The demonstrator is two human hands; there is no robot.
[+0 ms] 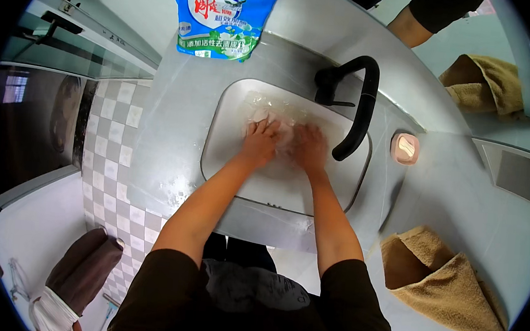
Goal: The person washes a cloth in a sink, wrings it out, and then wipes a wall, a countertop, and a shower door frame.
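Observation:
A white sink basin set in a grey countertop holds cloudy water. In it lies a pale wet cloth, partly under water. My left hand presses on the cloth's left side with its fingers spread. Beside it my right hand is under the water at the cloth's right side; it is blurred, and whether its fingers grip any cloth cannot be told. A black faucet curves over the basin's right part, close to my right hand.
A blue detergent bag stands behind the basin at the left. A pink soap dish sits on the counter at the right. A tan towel hangs at the lower right. A mirror reflects an arm and the towel.

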